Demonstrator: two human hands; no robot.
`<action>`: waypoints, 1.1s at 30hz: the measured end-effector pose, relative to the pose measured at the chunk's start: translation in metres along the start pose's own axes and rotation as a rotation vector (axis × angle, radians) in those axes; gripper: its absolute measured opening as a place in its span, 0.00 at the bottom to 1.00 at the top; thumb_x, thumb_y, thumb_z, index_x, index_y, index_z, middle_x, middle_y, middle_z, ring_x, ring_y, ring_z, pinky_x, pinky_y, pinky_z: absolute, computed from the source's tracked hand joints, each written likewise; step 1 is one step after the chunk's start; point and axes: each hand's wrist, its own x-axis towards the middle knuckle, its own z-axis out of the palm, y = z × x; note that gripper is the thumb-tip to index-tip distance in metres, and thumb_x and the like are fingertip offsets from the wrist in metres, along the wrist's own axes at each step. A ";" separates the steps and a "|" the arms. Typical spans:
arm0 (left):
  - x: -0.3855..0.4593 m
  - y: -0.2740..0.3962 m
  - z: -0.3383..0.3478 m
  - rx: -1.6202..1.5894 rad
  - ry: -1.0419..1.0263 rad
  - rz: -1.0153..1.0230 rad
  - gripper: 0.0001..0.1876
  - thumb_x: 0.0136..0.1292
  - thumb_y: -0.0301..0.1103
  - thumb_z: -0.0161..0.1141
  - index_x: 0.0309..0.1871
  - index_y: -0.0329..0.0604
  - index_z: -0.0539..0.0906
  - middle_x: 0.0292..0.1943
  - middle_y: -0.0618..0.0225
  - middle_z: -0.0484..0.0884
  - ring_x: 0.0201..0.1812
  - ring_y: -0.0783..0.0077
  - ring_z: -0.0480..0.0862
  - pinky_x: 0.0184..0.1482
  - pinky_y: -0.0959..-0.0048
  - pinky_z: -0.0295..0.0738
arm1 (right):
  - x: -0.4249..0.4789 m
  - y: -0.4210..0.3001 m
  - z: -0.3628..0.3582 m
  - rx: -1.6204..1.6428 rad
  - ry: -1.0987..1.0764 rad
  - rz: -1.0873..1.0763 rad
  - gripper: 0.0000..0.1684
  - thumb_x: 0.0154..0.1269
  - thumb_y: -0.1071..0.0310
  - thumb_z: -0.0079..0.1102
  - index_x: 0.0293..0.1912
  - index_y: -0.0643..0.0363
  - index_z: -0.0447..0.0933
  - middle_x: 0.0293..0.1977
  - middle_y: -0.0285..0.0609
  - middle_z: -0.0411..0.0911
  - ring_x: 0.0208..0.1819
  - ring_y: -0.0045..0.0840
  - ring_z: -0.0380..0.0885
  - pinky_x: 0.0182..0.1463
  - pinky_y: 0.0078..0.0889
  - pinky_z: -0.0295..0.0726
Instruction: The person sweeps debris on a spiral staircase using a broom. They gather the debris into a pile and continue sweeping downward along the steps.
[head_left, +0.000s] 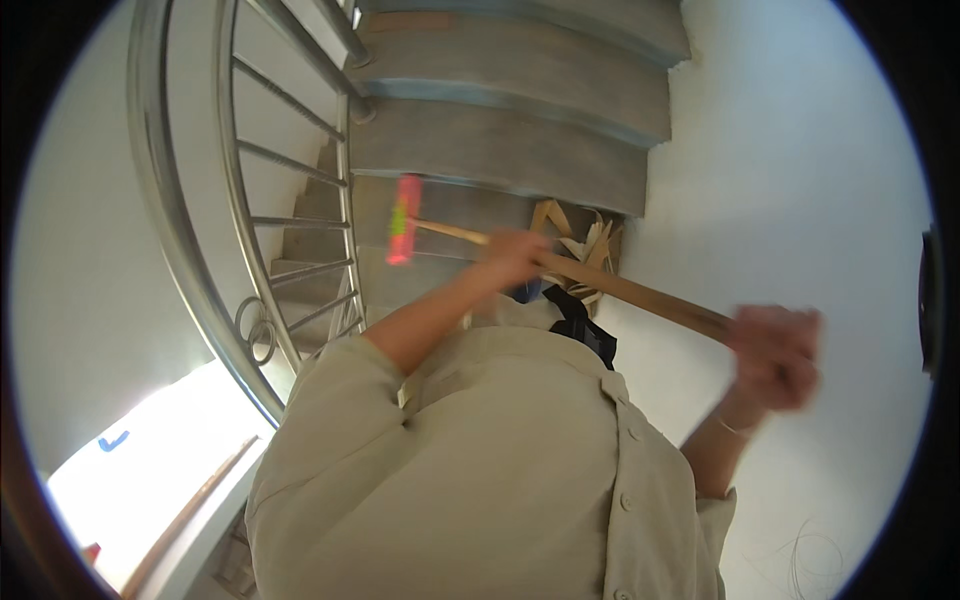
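My left hand, blurred, grips the middle of a long wooden handle. Farther right, my right hand is closed around the handle's upper end, in front of the white wall. At the other end is a pink and green brush head, probably a broom's, over a grey stair step near the railing; blur hides whether it touches the step. Tan, strip-like scraps lie in the step's corner by the wall, partly behind the handle.
A stainless steel railing with crossbars curves along the left. Grey concrete steps rise ahead, and more steps show beyond the bars. The white wall borders the right side. A bright opening is at lower left.
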 end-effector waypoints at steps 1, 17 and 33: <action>-0.009 -0.033 0.004 0.099 0.048 -0.113 0.08 0.51 0.37 0.67 0.34 0.54 0.82 0.34 0.65 0.82 0.42 0.56 0.81 0.42 0.56 0.76 | -0.009 0.029 0.010 -0.086 0.025 0.113 0.06 0.54 0.71 0.44 0.24 0.61 0.65 0.16 0.37 0.65 0.18 0.26 0.62 0.33 0.31 0.70; -0.032 -0.169 0.042 0.171 -0.337 -0.081 0.07 0.57 0.32 0.61 0.39 0.51 0.84 0.37 0.61 0.85 0.44 0.54 0.83 0.44 0.58 0.77 | -0.097 0.037 0.044 -0.296 0.346 0.436 0.17 0.64 0.64 0.54 0.50 0.62 0.73 0.47 0.41 0.75 0.53 0.25 0.74 0.52 0.29 0.74; 0.026 -0.181 -0.004 0.077 -0.428 -0.194 0.18 0.61 0.44 0.66 0.40 0.35 0.84 0.29 0.55 0.84 0.32 0.65 0.84 0.36 0.64 0.75 | -0.293 -0.126 -0.038 -2.306 1.204 0.825 0.21 0.66 0.56 0.61 0.56 0.53 0.76 0.63 0.47 0.69 0.66 0.41 0.65 0.67 0.42 0.66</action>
